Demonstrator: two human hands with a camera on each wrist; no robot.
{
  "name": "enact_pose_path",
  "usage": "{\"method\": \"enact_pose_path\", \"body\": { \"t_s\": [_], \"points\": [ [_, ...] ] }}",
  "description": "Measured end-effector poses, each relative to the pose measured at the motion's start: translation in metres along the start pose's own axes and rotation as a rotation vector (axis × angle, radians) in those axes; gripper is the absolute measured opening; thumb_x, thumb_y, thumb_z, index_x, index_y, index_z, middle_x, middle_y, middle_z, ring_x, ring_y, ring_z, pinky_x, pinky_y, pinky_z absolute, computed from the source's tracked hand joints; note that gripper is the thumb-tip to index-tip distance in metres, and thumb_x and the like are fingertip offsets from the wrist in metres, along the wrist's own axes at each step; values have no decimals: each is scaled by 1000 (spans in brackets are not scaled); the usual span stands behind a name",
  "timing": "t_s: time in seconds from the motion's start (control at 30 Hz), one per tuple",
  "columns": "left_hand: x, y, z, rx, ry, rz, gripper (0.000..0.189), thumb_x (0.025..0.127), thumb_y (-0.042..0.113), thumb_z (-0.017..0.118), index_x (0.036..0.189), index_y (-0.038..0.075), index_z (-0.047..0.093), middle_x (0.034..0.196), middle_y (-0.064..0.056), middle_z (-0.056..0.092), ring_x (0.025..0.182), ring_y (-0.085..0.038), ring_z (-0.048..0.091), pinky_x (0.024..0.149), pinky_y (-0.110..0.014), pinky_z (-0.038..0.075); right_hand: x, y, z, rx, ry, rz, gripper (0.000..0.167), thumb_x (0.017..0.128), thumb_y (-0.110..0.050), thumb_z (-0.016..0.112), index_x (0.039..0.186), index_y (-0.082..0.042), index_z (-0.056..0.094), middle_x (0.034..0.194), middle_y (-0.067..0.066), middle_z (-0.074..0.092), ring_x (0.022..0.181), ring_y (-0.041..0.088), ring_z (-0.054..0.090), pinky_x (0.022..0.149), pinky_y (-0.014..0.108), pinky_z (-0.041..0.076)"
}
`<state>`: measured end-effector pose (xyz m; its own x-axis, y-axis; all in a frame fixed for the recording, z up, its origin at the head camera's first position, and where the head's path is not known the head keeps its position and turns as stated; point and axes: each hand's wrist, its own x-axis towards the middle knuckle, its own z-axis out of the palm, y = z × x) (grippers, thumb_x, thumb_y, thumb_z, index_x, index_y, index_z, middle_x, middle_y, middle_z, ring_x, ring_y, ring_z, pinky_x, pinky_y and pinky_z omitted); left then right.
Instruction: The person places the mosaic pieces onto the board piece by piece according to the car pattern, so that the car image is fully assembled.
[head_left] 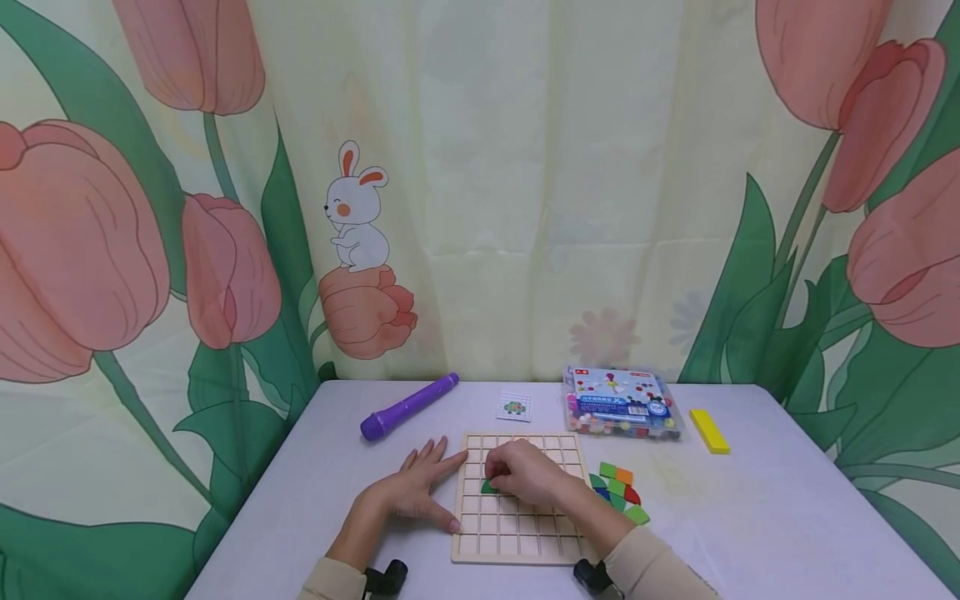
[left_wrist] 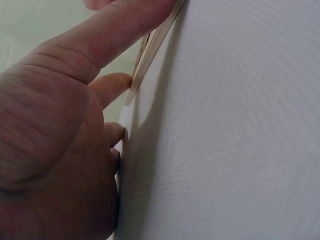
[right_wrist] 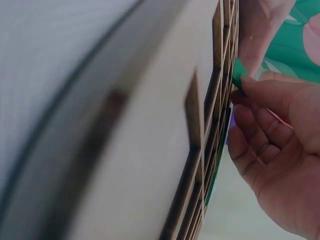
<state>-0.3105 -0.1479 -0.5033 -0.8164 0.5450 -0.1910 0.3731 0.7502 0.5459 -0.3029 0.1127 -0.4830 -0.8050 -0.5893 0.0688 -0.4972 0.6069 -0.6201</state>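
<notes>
The right hand's (head_left: 528,473) fingers pinch a small green piece (head_left: 488,487) at their tips, over the left half of the gridded board (head_left: 517,561); its long axis is unclear. The left hand (head_left: 412,493), fingers spread, touches the board's left edge. Loose coloured pieces (head_left: 617,487) lie rightward on the white tabletop (head_left: 720,525), before a tulip-patterned curtain (head_left: 487,167).

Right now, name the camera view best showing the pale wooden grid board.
The head view: it shows the pale wooden grid board from above, nearly whole, though the right hand covers part. The left wrist view catches just an edge; the right wrist view gives a steep, partly blurred close-up of its cells.
</notes>
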Motion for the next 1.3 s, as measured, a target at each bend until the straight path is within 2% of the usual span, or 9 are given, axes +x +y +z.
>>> {"method": "enact_pose_path", "body": {
  "t_s": [0.2,0.43,0.57,0.7,0.8,0.93,1.1,1.3],
  "points": [
    [0,1,0,-2,-3,5,116,70,64,88,165,31,31,176,-18,4,162,-42,-4,128,-66,0,-1,0,1,-62,6,-3,7,92,-12,79,90,-18,75,85,-9,69,76,1,56,73,21,51],
    [0,0,-1,-1,0,16,116,70,64,87,165,30,30,175,-19,4,162,-42,-4,128,-66,0,-3,0,2,-132,8,0,6,91,-15,81,96,-16,79,91,-9,70,82,3,59,78,25,54],
    [0,1,-1,2,-1,15,116,70,65,87,165,31,30,175,-19,4,162,-42,-4,128,-66,0,-4,-1,1,-149,7,-14,9,91,-15,81,99,-15,82,92,-8,70,83,2,58,77,23,53],
    [1,-1,-1,3,-5,6,116,69,67,86,165,32,31,176,-18,4,162,-42,-4,128,-66,0,-6,-2,-1,-120,-10,0,15,91,-17,81,106,-14,83,92,-8,68,80,2,55,73,22,50],
    [2,-2,0,4,-7,-5,116,69,68,86,165,34,31,176,-16,4,163,-40,-4,128,-66,-1,-9,-1,-4,-60,-9,45,21,92,-19,79,113,-15,81,93,-9,68,80,4,55,72,23,49],
    [3,-3,0,1,-5,-9,117,68,68,87,164,35,31,176,-16,4,163,-40,-4,128,-66,-1,-16,3,-12,12,42,72,27,94,-20,79,120,-13,77,94,-8,68,78,8,57,68,24,49],
    [4,-3,1,-1,-4,-13,117,67,68,87,164,35,31,176,-16,4,163,-40,-4,128,-66,-1,-24,8,-23,20,122,27,29,93,-19,79,120,-8,76,99,-1,71,78,11,57,67,24,49],
    [4,-2,2,-8,-1,-20,118,66,67,88,164,34,31,176,-17,5,163,-41,-4,128,-66,-1,-38,13,-39,28,172,30,27,94,-21,78,120,-14,75,106,4,72,85,13,58,68,24,49]
  ]
}}
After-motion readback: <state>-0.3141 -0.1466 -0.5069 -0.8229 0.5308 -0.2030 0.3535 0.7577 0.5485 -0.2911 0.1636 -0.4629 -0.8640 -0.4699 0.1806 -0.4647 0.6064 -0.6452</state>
